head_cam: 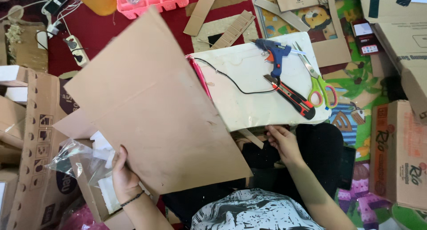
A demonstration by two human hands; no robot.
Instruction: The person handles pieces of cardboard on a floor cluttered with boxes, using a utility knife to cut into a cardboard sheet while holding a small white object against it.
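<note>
The left hand (123, 174) has its grip pinching the lower left edge of a large brown cardboard sheet (155, 105), thumb on the upper face, and holds the sheet tilted above the lap. The sheet's right edge overlaps the left end of a white board (249, 101) that serves as the working surface.

The right hand (282, 143) rests just below the board's near edge, fingers loosely curled and holding nothing, beside a small cardboard strip (251, 139).

On the board lie a blue glue gun (275, 56) with its black cord (231, 81) trailing left, a red and black utility knife (293, 96) and green-handled scissors (318, 85) at the right end.

Around the board the floor is crowded: a red carpet (102, 30) above it with a pink plastic crate (153, 1) and a power strip (76, 50), a colourful play mat (356, 105) to its right, cardboard boxes (398, 154) on both sides, and clear plastic wrap (78, 161) with white foam left of the sheet.
</note>
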